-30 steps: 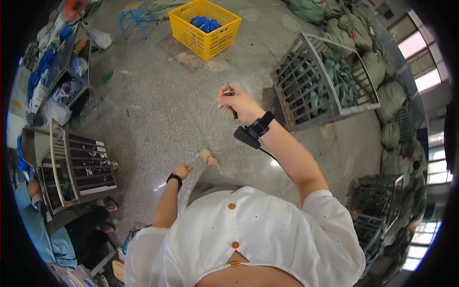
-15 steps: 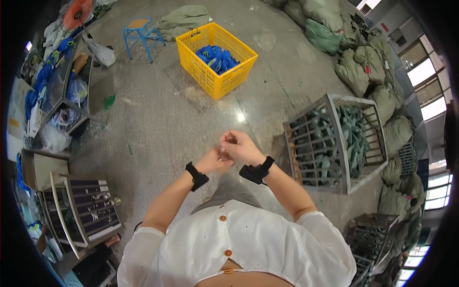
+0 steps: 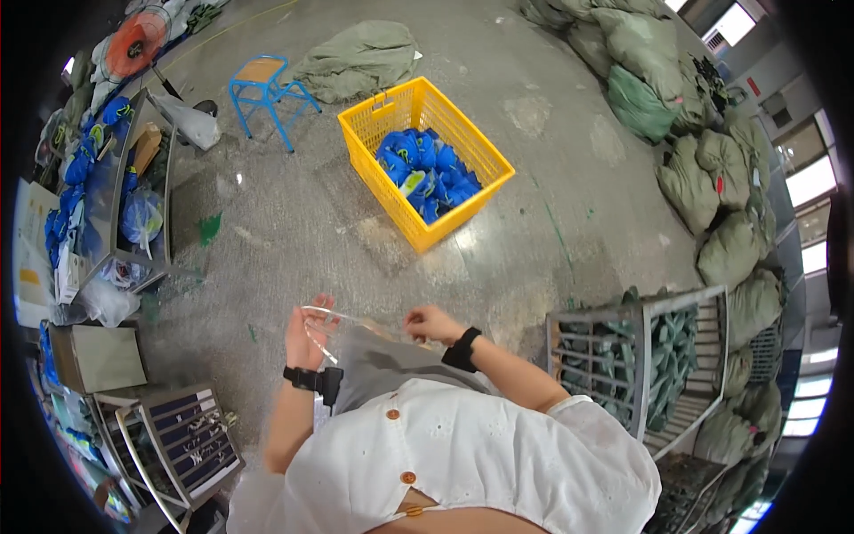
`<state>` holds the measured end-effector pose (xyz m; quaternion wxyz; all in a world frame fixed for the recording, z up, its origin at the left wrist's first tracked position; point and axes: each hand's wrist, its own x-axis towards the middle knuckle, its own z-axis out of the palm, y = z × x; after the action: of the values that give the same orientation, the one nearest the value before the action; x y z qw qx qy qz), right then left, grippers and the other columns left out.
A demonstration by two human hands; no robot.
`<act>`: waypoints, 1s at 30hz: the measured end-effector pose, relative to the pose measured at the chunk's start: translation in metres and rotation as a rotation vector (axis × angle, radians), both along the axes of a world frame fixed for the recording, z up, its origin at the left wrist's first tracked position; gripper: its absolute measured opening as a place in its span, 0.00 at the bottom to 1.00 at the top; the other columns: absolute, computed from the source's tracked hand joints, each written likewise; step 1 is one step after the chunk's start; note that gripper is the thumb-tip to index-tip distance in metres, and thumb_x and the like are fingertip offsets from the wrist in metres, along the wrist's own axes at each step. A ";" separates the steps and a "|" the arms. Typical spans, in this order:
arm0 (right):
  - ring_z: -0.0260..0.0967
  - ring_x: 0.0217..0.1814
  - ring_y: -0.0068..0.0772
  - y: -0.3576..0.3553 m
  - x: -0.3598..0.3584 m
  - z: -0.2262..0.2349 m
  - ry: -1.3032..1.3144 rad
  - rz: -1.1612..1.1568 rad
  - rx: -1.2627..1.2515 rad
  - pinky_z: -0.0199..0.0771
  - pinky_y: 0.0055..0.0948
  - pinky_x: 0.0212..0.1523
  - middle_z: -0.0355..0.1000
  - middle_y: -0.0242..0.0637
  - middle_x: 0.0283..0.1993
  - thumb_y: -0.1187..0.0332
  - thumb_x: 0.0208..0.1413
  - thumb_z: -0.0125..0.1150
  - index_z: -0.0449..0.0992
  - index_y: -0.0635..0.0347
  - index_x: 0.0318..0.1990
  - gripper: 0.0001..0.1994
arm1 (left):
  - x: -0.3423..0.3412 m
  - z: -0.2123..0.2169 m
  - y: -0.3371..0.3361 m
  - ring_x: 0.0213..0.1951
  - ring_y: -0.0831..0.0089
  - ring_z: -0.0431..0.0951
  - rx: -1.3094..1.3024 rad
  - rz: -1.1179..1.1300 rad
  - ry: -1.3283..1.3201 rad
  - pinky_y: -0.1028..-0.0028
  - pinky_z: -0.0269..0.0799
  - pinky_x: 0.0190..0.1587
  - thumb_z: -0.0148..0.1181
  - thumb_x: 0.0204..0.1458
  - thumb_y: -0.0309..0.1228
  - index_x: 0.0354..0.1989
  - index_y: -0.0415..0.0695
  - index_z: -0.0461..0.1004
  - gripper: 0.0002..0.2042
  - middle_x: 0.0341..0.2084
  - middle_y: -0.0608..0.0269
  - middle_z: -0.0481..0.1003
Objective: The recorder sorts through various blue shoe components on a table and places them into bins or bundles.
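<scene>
One thin, glossy white strip (image 3: 324,350) is hanging across the bare left hand (image 3: 302,343), fingers loosely open; the bare right hand (image 3: 432,325) is holding its fingers curled, contents unclear. Probably light, limp and slippery, the strip is inviting an end pinch.

From here I see a thin, whitish, flexible strip (image 3: 321,347) bent at the left hand (image 3: 308,340), one length slanting down, another running rightward.

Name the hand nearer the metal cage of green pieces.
Right: the right hand is left of the metal cage, apart from it; the left hand is farther left.
</scene>
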<state>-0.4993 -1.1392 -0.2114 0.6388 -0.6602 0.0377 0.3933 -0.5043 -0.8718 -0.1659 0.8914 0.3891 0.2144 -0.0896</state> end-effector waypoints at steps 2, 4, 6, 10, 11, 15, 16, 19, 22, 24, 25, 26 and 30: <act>0.65 0.21 0.21 0.025 0.046 0.002 -0.017 0.200 0.001 0.64 0.21 0.19 0.68 0.31 0.21 0.73 0.46 0.55 0.70 0.62 0.30 0.04 | 0.033 0.009 -0.002 0.41 0.67 0.70 -0.268 0.212 0.044 0.58 0.61 0.48 0.43 0.55 0.44 0.27 0.47 0.65 0.14 0.27 0.65 0.70; 0.64 0.20 0.21 0.041 0.104 -0.009 -0.024 0.152 0.017 0.63 0.21 0.18 0.67 0.30 0.21 0.72 0.46 0.56 0.70 0.61 0.30 0.04 | 0.074 -0.009 0.013 0.32 0.74 0.69 -0.334 0.247 0.014 0.67 0.64 0.41 0.42 0.55 0.44 0.27 0.49 0.65 0.14 0.23 0.68 0.68; 0.64 0.19 0.20 0.059 0.155 -0.026 -0.025 0.125 0.035 0.63 0.21 0.17 0.67 0.30 0.21 0.72 0.46 0.56 0.70 0.61 0.31 0.05 | 0.116 -0.029 0.038 0.20 0.81 0.62 -0.426 0.192 -0.169 0.78 0.64 0.28 0.42 0.57 0.42 0.25 0.48 0.64 0.13 0.17 0.71 0.62; 0.62 0.16 0.21 0.052 0.255 -0.076 0.309 -0.272 0.023 0.62 0.22 0.15 0.68 0.29 0.20 0.71 0.44 0.57 0.72 0.59 0.27 0.03 | 0.206 -0.038 0.041 0.14 0.84 0.52 -0.182 0.178 0.036 0.84 0.52 0.18 0.42 0.57 0.40 0.24 0.47 0.62 0.13 0.15 0.73 0.56; 0.64 0.17 0.21 0.043 0.283 -0.098 0.135 -0.256 -0.203 0.63 0.23 0.16 0.69 0.31 0.20 0.69 0.43 0.58 0.73 0.59 0.27 0.04 | 0.230 -0.040 0.041 0.14 0.85 0.52 0.018 0.079 0.037 0.85 0.51 0.17 0.42 0.57 0.40 0.24 0.47 0.62 0.13 0.14 0.73 0.57; 0.66 0.15 0.27 0.011 0.358 -0.154 -0.083 -0.168 -0.657 0.67 0.25 0.18 0.70 0.37 0.19 0.67 0.44 0.55 0.74 0.64 0.26 0.08 | 0.270 -0.085 0.087 0.15 0.84 0.52 0.863 -0.166 -0.079 0.78 0.51 0.17 0.46 0.55 0.35 0.20 0.41 0.63 0.14 0.11 0.69 0.56; 0.69 0.16 0.30 -0.004 0.374 -0.173 -0.142 -0.106 -0.756 0.69 0.27 0.21 0.71 0.39 0.20 0.66 0.45 0.53 0.74 0.64 0.27 0.10 | 0.279 -0.095 0.099 0.16 0.82 0.54 1.232 -0.316 -0.235 0.75 0.52 0.18 0.48 0.53 0.34 0.18 0.38 0.63 0.15 0.10 0.66 0.56; 0.73 0.27 0.38 -0.023 0.410 -0.206 -0.101 0.098 -0.966 0.72 0.30 0.30 0.73 0.45 0.31 0.61 0.49 0.46 0.73 0.60 0.38 0.15 | 0.246 -0.151 0.149 0.19 0.69 0.68 1.340 -0.628 0.143 0.69 0.61 0.23 0.52 0.49 0.38 0.25 0.36 0.71 0.15 0.15 0.53 0.69; 0.72 0.37 0.41 -0.053 0.432 -0.243 -0.012 0.193 -1.013 0.71 0.33 0.36 0.72 0.45 0.39 0.61 0.50 0.46 0.70 0.55 0.46 0.16 | 0.166 -0.201 0.188 0.20 0.62 0.72 1.311 -0.915 0.402 0.65 0.64 0.24 0.48 0.48 0.43 0.20 0.39 0.73 0.18 0.14 0.52 0.70; 0.68 0.46 0.44 -0.051 0.456 -0.263 0.081 0.274 -1.014 0.68 0.37 0.44 0.70 0.47 0.44 0.63 0.51 0.44 0.63 0.49 0.54 0.21 | 0.086 -0.214 0.207 0.21 0.61 0.73 1.364 -1.058 0.361 0.64 0.66 0.25 0.48 0.46 0.41 0.19 0.44 0.74 0.15 0.15 0.59 0.73; 0.68 0.46 0.45 -0.053 0.466 -0.273 0.125 0.293 -1.013 0.67 0.38 0.44 0.69 0.48 0.44 0.64 0.51 0.43 0.62 0.49 0.55 0.21 | 0.064 -0.210 0.202 0.22 0.63 0.74 1.511 -1.299 0.190 0.62 0.66 0.24 0.49 0.44 0.39 0.20 0.46 0.73 0.11 0.16 0.61 0.73; 0.68 0.46 0.46 -0.045 0.481 -0.286 0.155 0.322 -0.981 0.67 0.39 0.44 0.69 0.49 0.44 0.65 0.51 0.42 0.61 0.49 0.56 0.21 | 0.019 -0.221 0.215 0.22 0.64 0.74 1.394 -1.565 0.117 0.62 0.65 0.22 0.48 0.42 0.36 0.22 0.48 0.72 0.08 0.17 0.62 0.73; 0.68 0.44 0.48 -0.070 0.488 -0.364 0.141 0.253 -1.005 0.68 0.39 0.43 0.70 0.50 0.42 0.68 0.50 0.42 0.65 0.56 0.50 0.18 | 0.038 -0.217 0.178 0.23 0.62 0.75 1.056 -1.480 0.555 0.66 0.68 0.26 0.51 0.47 0.44 0.26 0.47 0.77 0.15 0.19 0.57 0.75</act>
<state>-0.0114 -1.2093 -0.5754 0.1865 -0.8567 0.1848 0.4441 -0.4663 -0.6934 -0.3830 0.2345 0.7436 0.1305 -0.6124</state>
